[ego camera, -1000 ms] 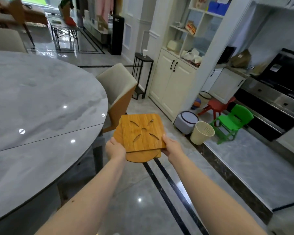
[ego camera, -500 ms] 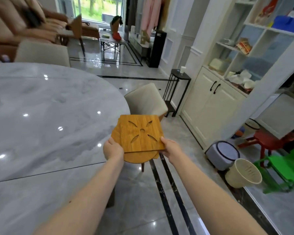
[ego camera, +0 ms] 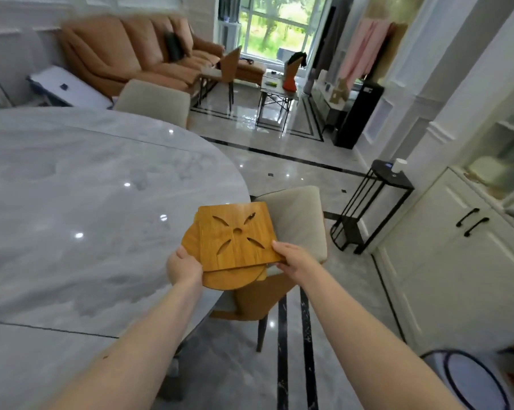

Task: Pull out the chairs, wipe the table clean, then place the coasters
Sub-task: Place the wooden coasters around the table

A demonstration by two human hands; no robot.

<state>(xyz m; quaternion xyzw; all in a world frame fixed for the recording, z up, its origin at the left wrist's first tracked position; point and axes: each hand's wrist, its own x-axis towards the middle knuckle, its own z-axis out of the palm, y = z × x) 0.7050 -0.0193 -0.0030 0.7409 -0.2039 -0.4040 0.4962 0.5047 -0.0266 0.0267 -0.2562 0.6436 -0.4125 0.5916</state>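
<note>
The grey marble table (ego camera: 72,208) lies bare to the left, so a hand can pass freely over its top. A beige chair (ego camera: 297,220) stands just beside its right edge, under the held coasters (ego camera: 235,241). Open floor (ego camera: 306,170) stretches beyond; another chair (ego camera: 155,100) backs the far edge.

An orange-brown sofa (ego camera: 137,54) sits at the upper left of the frame, a bright window (ego camera: 275,23) at top centre. A black side stand (ego camera: 371,208) with a white cup (ego camera: 399,165) stands right of centre beside a white cabinet (ego camera: 454,255) at the right edge.
</note>
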